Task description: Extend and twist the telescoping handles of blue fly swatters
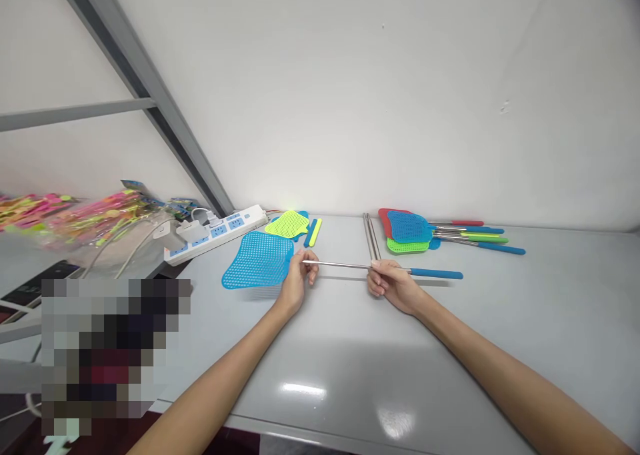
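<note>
A blue fly swatter (260, 260) with a thin metal rod and a blue grip lies level across both hands, just above the table. My left hand (299, 278) is closed around the rod close to the swatter's head. My right hand (393, 283) pinches the same rod short of the blue grip (436, 274). Just beyond my right hand lie loose metal rods (371, 235). Behind my left hand are a yellow swatter head (289, 223), with blue showing beneath it, and a blue and a yellow grip (315, 232) side by side.
Several swatters (409, 228) in red, blue and green are piled at the back right, grips pointing right. A white power strip (215, 234) with plugs lies at the left. Bagged colourful items (107, 216) sit beyond the grey metal frame (150, 95). A white wall (400, 95) closes off the back.
</note>
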A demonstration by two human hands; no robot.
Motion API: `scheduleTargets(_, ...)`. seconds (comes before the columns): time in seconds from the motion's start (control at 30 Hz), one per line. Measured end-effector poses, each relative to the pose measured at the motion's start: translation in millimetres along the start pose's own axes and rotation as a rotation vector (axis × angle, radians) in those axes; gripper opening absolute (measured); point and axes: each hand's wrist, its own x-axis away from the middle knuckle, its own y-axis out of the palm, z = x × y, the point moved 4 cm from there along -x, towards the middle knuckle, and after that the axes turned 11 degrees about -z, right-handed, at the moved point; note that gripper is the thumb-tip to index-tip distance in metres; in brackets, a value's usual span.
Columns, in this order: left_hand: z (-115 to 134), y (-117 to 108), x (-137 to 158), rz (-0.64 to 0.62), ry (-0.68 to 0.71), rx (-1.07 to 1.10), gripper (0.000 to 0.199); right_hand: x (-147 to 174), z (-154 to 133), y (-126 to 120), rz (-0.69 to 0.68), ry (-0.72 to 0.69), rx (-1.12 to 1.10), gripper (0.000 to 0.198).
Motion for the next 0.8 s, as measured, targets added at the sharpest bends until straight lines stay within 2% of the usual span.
scheduleTargets(0.33, 2.1, 2.0, 0.6, -0.024, -0.007, 0.029, 0.038, 0.1, 2.2, -0.2, -0.024, 0.038, 0.06, 0.031)
scheduleTargets(0.43, 2.1, 3.5, 1.7, -0.034, -0.011, -0.017, 0.037, 0.5, 1.4, 0.8, -0.023, 0.038, 0.064, 0.03)
scheduleTargets(0.6, 0.0, 10.3, 4.8, -0.12, -0.064, -0.09, 0.043, 0.1, 1.4, 1.6, 0.002, 0.051, 0.067, 0.03)
scheduleTargets(0.8, 0.2, 13.4, 6.9, -0.169, -0.05, -0.205, 0.042, -0.4, 0.5, 2.3, 0.009, 0.038, 0.047, 0.029)
